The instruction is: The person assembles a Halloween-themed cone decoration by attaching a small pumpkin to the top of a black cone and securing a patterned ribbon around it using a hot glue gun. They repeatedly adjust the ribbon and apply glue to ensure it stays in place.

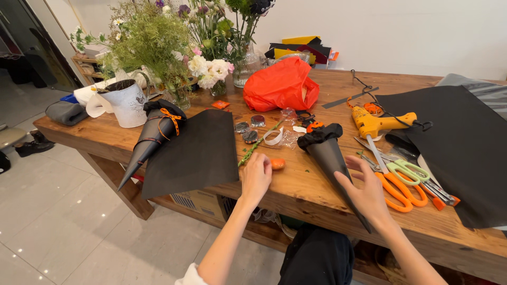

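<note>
Hands rest at the wooden desk (311, 184) edge — left hand (256, 177) curled beside a small orange piece (278, 163), right hand (364, 192) spread open against a black paper cone (330, 153) — above pale glossy floor tiles (63, 221).

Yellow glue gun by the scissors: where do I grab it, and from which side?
Judging by its pose, take the glue gun by its handle, the thick yellow stub lying flat toward the table's far-left side. Come from above; keep off the nozzle end near the black cord, right.
</note>
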